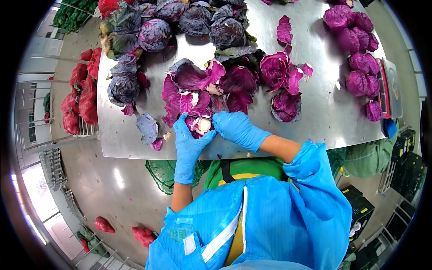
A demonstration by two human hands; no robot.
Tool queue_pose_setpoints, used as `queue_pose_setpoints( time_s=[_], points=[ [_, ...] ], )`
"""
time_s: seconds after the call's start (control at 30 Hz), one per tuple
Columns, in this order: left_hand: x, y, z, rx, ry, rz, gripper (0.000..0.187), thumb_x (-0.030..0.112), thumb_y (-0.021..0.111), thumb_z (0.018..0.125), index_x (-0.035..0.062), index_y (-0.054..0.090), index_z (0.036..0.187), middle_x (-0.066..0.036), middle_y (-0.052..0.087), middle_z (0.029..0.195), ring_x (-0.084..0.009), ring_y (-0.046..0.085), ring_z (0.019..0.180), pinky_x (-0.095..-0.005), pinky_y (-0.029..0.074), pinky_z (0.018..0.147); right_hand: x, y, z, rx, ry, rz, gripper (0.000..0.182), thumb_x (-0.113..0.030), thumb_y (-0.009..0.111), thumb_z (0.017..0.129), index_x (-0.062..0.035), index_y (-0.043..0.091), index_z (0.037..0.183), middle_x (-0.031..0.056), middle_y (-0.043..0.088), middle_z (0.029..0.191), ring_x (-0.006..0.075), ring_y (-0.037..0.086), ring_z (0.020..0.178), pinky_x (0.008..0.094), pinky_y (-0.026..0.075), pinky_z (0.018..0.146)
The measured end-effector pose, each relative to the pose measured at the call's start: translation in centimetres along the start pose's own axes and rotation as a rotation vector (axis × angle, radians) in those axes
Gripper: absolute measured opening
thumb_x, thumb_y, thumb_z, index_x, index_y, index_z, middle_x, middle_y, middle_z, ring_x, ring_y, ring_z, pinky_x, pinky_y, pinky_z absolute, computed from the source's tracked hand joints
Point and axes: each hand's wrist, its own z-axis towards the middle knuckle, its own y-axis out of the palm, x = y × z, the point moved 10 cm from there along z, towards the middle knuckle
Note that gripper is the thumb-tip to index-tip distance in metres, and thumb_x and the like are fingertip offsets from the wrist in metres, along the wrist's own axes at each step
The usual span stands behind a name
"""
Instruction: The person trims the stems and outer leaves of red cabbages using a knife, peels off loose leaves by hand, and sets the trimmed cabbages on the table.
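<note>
My left hand [190, 146], in a blue glove, grips a red cabbage [196, 130] by its side near the front edge of the table. The cabbage's pale cut stem end faces up. My right hand [238, 129], also gloved in blue, is closed around a knife [199, 117]; its handle is hidden in the fist. The thin blade lies across the cabbage, just beyond the stem. Loose purple outer leaves [191, 76] are heaped right behind the cabbage.
Untrimmed dark cabbages [155, 35] crowd the back left of the metal table [315, 114]. Peeled purple cabbages [357, 83] line the right side, beside a red-and-grey case [390, 87]. Partly peeled heads [286, 105] sit right of centre. Red net sacks [80, 101] stand at left.
</note>
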Motion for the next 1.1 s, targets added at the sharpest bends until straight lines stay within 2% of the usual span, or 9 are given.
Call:
queue_pose_setpoints(
  time_s=[0.37, 0.47, 0.57, 0.6, 0.7, 0.87, 0.97, 1.03, 1.1],
  points=[
    [0.0, 0.0, 0.1, 0.009, 0.017, 0.007, 0.095, 0.037, 0.086, 0.058, -0.0041, 0.040, 0.130, -0.019, 0.046, 0.121, -0.0303, 0.050, 0.111, -0.0388, 0.043, 0.095, 0.0, 0.2, -0.7, 0.209, 0.121, 0.006, 0.011, -0.019, 0.056, 0.081, -0.0091, 0.053, 0.078, 0.0087, 0.055, 0.066, 0.0239, 0.059, 0.054, 0.0373, 0.049, 0.046],
    [0.9, -0.2, -0.5, 0.046, 0.069, -0.020, 0.096, 0.035, 0.087, 0.059, -0.0037, 0.038, 0.132, -0.019, 0.045, 0.122, -0.0308, 0.049, 0.113, -0.0393, 0.041, 0.098, 2.4, 1.0, 0.1, 0.109, 0.378, -0.010, 0.011, -0.018, 0.052, 0.085, -0.0082, 0.054, 0.080, 0.0114, 0.058, 0.065, 0.0272, 0.061, 0.055, 0.0379, 0.050, 0.047],
    [0.9, -0.5, -1.5, 0.080, 0.140, -0.004, 0.096, 0.031, 0.087, 0.059, -0.0035, 0.037, 0.133, -0.019, 0.045, 0.124, -0.0311, 0.047, 0.115, -0.0400, 0.040, 0.099, 7.2, 1.7, 0.0, 0.097, 0.550, 0.270, 0.026, -0.024, 0.043, 0.094, -0.0040, 0.055, 0.083, 0.0193, 0.062, 0.071, 0.0373, 0.062, 0.061, 0.0459, 0.051, 0.052],
    [0.9, -0.5, -1.4, 0.086, 0.138, -0.007, 0.096, 0.031, 0.087, 0.059, -0.0035, 0.037, 0.133, -0.018, 0.045, 0.125, -0.0310, 0.047, 0.115, -0.0400, 0.040, 0.099, 7.2, 1.6, 0.1, -0.048, 0.572, 0.277, 0.040, -0.041, 0.048, 0.094, -0.0023, 0.056, 0.102, 0.0209, 0.065, 0.084, 0.0392, 0.063, 0.070, 0.0480, 0.051, 0.059],
    [0.6, -0.4, -1.5, 0.073, 0.114, -0.048, 0.097, 0.029, 0.087, 0.059, -0.0033, 0.035, 0.135, -0.019, 0.044, 0.128, -0.0306, 0.046, 0.117, -0.0400, 0.039, 0.100, 5.3, -1.2, -0.2, 0.296, 0.469, 0.157, 0.055, -0.053, 0.055, 0.087, -0.0045, 0.057, 0.112, 0.0191, 0.065, 0.086, 0.0382, 0.063, 0.066, 0.0483, 0.050, 0.057],
    [-1.1, -1.1, -3.4, -0.008, 0.206, -0.289, 0.099, 0.021, 0.087, 0.059, -0.0019, 0.031, 0.137, -0.019, 0.037, 0.136, -0.0294, 0.040, 0.126, -0.0394, 0.035, 0.106, 7.5, 3.7, -0.2, -0.083, 0.942, 1.153, 0.043, -0.018, 0.074, 0.080, -0.0065, 0.060, 0.119, 0.0007, 0.062, 0.081, 0.0075, 0.056, 0.069, 0.0209, 0.050, 0.067],
    [-4.4, -1.6, -4.2, -0.166, -0.198, -0.640, 0.093, 0.029, 0.084, 0.066, -0.0023, 0.033, 0.137, -0.017, 0.048, 0.127, -0.0284, 0.051, 0.116, -0.0361, 0.041, 0.100, 3.9, 1.3, 1.8, 0.167, 0.537, 1.109, 0.036, -0.020, 0.072, 0.080, -0.0066, 0.063, 0.111, 0.0088, 0.066, 0.087, 0.0153, 0.062, 0.073, 0.0302, 0.052, 0.069],
    [-5.1, -2.4, -3.2, -0.084, -0.226, -0.392, 0.074, 0.025, 0.080, 0.071, 0.0017, 0.043, 0.131, -0.015, 0.051, 0.125, -0.0220, 0.057, 0.107, -0.0339, 0.047, 0.092, -0.4, -2.1, 3.2, 0.173, 0.195, 0.803, 0.031, -0.020, 0.071, 0.078, -0.0084, 0.065, 0.106, 0.0108, 0.067, 0.095, 0.0241, 0.067, 0.080, 0.0318, 0.053, 0.071],
    [-5.6, -1.0, -3.7, -0.215, -0.459, -0.692, 0.070, 0.021, 0.079, 0.071, 0.0005, 0.045, 0.129, -0.015, 0.051, 0.126, -0.0209, 0.056, 0.107, -0.0338, 0.046, 0.093, -1.9, -2.5, 4.1, 0.143, 0.163, 0.632, 0.028, -0.013, 0.072, 0.079, -0.0066, 0.067, 0.106, 0.0061, 0.069, 0.092, 0.0154, 0.066, 0.081, 0.0278, 0.052, 0.069]
  ],
)
